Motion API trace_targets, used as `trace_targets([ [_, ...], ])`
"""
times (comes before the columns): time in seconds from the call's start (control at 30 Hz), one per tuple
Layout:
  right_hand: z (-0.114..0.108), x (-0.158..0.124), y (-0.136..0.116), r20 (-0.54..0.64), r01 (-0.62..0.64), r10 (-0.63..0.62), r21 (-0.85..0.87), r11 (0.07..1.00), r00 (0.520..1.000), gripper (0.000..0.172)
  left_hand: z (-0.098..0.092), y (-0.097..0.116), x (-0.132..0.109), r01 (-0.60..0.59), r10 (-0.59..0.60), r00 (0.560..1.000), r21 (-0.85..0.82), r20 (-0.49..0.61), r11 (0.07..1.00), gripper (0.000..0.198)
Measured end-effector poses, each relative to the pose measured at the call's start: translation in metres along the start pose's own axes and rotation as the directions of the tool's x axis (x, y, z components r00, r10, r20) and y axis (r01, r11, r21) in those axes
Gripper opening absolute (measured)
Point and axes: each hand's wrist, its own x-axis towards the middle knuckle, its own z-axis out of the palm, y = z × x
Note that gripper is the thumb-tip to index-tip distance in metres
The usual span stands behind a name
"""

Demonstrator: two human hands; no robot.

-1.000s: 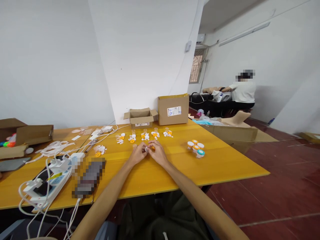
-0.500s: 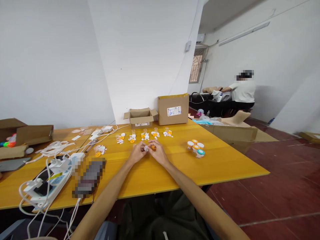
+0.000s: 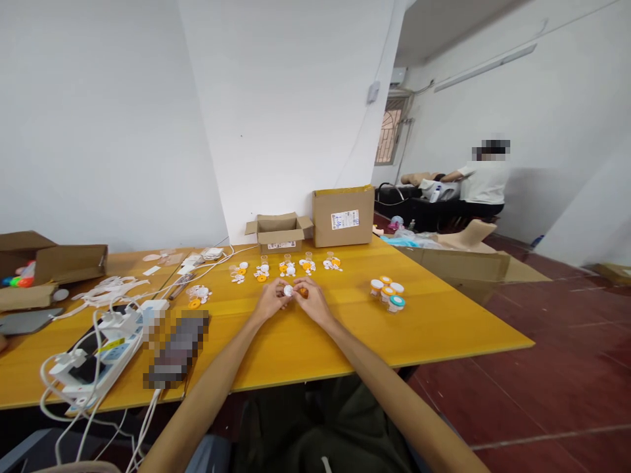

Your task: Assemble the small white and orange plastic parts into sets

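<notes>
Over the middle of the table, my left hand [image 3: 269, 302] and my right hand [image 3: 311, 302] meet with bent fingers around a small round white piece [image 3: 288, 290]. Its face is turned up towards me; exactly what it is, I cannot make out. An orange piece [image 3: 303, 292] shows by my right fingers, partly hidden, and I cannot tell whether they touch it. Beyond my hands stands a row of small sets, each with a clear cup [image 3: 309, 257], white discs [image 3: 290, 270] and orange rings [image 3: 261, 278]. Another set with an orange ring [image 3: 194, 303] lies to the left.
Several lidded clear jars [image 3: 396, 302] stand at right. An open carton [image 3: 280, 231] and a closed carton [image 3: 344, 217] are at the back. A power strip [image 3: 116, 351] with tangled cables and a blurred-out phone [image 3: 178, 348] lie left. A person [image 3: 483, 180] sits far right.
The white piece has been tilted between my fingers, so more of its round face shows. My hands stay in nearly the same place; the view has shifted slightly.
</notes>
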Motion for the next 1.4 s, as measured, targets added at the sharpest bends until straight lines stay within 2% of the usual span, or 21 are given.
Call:
trace_targets([
  [0.6, -0.004, -0.002, -0.011, 0.11, 0.053, -0.045, -0.068, 0.996, 0.993, 0.013, 0.001, 0.002, 0.0, -0.056, 0.056, 0.998, -0.003, 0.005, 0.998, 0.038],
  [0.97, -0.004, -0.002, -0.008, 0.064, 0.096, -0.091, -0.082, 0.992, 0.994, 0.014, 0.002, 0.006, -0.001, -0.018, 0.018, 1.0, -0.026, -0.008, 1.0, 0.037],
  [1.17, -0.011, 0.0, -0.006, 0.004, 0.111, -0.112, -0.215, 0.97, 0.994, 0.015, 0.002, 0.007, -0.002, 0.007, -0.011, 0.999, -0.069, -0.051, 0.998, 0.038],
  [1.4, -0.009, -0.005, 0.004, 0.125, 0.208, -0.173, -0.382, 0.9, 0.977, 0.018, 0.0, 0.003, -0.001, 0.003, -0.007, 0.998, -0.064, -0.06, 0.998, 0.036],
])
